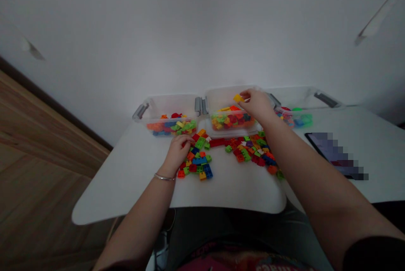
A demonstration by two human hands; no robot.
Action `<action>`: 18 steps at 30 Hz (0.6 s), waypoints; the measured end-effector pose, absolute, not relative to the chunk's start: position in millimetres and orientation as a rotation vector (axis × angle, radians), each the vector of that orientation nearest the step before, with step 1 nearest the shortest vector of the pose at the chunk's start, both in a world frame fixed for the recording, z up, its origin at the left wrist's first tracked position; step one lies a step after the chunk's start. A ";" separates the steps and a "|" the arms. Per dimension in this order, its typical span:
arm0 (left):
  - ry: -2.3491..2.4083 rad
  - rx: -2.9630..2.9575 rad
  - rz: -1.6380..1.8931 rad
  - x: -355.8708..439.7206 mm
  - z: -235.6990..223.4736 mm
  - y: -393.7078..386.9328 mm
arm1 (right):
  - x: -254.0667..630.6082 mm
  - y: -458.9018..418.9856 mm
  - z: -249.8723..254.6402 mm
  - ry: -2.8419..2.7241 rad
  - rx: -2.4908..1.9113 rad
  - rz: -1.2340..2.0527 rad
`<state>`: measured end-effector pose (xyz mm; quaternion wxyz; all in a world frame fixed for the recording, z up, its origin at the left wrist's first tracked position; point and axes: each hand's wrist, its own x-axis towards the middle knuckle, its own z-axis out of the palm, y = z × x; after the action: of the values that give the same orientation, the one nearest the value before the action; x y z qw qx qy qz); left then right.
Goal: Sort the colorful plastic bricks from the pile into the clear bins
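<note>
My right hand [255, 104] pinches a yellow building brick [238, 98] over the middle clear plastic box [228, 92], which has mixed bricks [232, 119] inside. On the table, my left hand [179, 150] rests at the edge of a loose brick pile [199, 161]. Its fingers curl together against the bricks near a green brick [200, 142], and whatever lies between the fingertips is hidden. A second loose pile [251, 148] lies to the right, partly behind my right forearm. Red bricks [217, 142] lie between the two piles.
Another clear box [171, 101] with bricks stands on the left, and a third box [297, 96] on the right. A dark-edged tablet [329, 153], partly pixelated, lies at the right of the white table [126, 186]. A wall rises behind the boxes.
</note>
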<state>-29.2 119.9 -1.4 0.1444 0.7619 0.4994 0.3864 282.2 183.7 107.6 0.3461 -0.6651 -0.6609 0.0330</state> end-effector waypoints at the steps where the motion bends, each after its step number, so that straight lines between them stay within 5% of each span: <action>1: 1.434 2.199 1.116 -29.1 -1.6 120.1 | 282.6 185.7 108.2 -1.725 -1.760 0.084; 18: 1.435 2.193 1.114 -28.7 -2.1 119.3 | 273.8 174.0 107.5 -1.626 -1.728 -0.044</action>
<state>-28.7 119.3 -2.1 0.1463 0.7617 0.4985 0.3871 273.8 174.0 107.5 0.3748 -0.6750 -0.6353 -0.0170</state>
